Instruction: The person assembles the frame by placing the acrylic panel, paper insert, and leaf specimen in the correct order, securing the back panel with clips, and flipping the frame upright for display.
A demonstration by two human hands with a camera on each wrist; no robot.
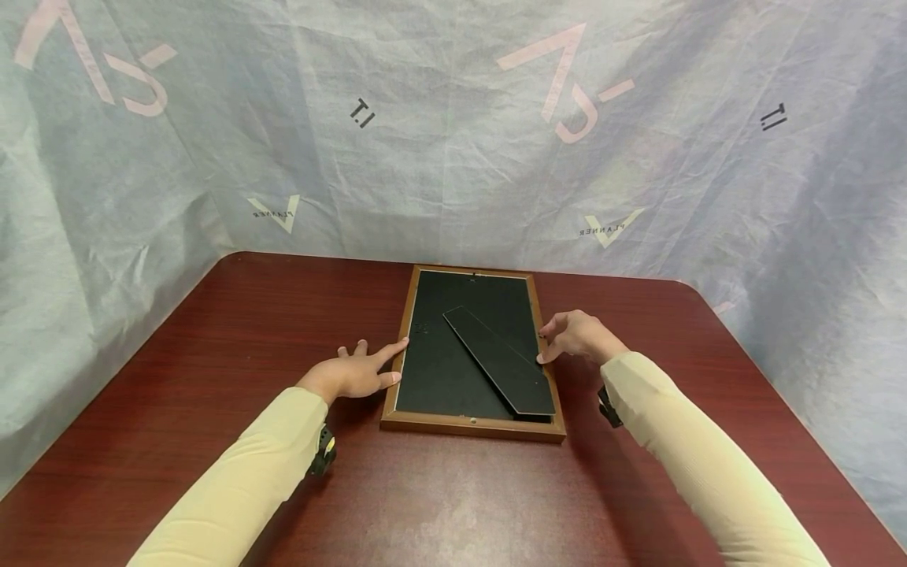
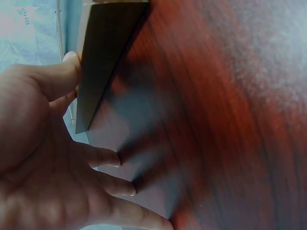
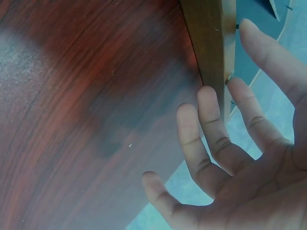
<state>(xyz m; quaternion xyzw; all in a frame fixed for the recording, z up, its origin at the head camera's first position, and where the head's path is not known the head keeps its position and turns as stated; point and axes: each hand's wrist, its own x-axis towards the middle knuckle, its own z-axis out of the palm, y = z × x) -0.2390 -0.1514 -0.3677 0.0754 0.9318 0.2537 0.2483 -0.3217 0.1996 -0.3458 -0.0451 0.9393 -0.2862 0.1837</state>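
Observation:
A wooden picture frame (image 1: 453, 425) lies face down, its black backing board (image 1: 441, 374) upward. A black easel stand (image 1: 496, 358) runs diagonally across the board. My left hand (image 1: 354, 374) touches the frame's left side with thumb and forefinger; its other fingers (image 2: 115, 184) spread onto the table. At the right side is my right hand (image 1: 581, 335), its thumb over the board's edge. In the right wrist view, the forefinger (image 3: 247, 103) meets a small metal tab (image 3: 230, 75) on the frame's edge, and the remaining fingers stay loosely extended beside the frame.
The frame lies on a reddish-brown wooden table (image 1: 283, 315) with rounded far corners. Behind and at both sides hangs a pale printed cloth (image 1: 439, 157). A dark wrist device (image 1: 322, 453) shows under the left sleeve, and another (image 1: 609, 405) under the right.

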